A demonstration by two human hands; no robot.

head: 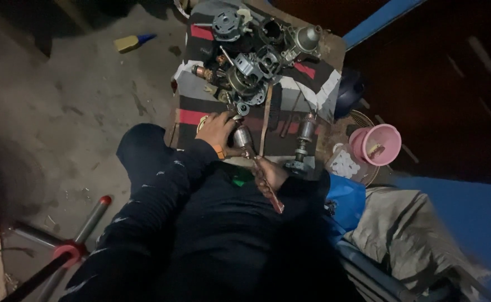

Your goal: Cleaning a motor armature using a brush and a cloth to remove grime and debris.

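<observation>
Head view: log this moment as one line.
left hand: holds motor rotor | right hand: grips flat metal tool | second rotor: upright, apart | motor parts pile: behind, on striped cloth

Motor parts (245, 61) heaped at the counter's (329, 50) far end; an armature (304, 137) stands nearer, a bowl (380, 144) to its right.

The left hand (216, 130) lies on a striped cloth (196, 116), its fingers (229, 120) closed around a motor armature (242, 136). The right hand (269, 174) grips a long flat metal bar (263, 178) running from beside the armature down past its fingers. Just beyond the left fingertips sits a heap of motor parts (248, 61). To the right of the fingers stands a second armature (304, 137), apparently upright, though the light is dim.
</observation>
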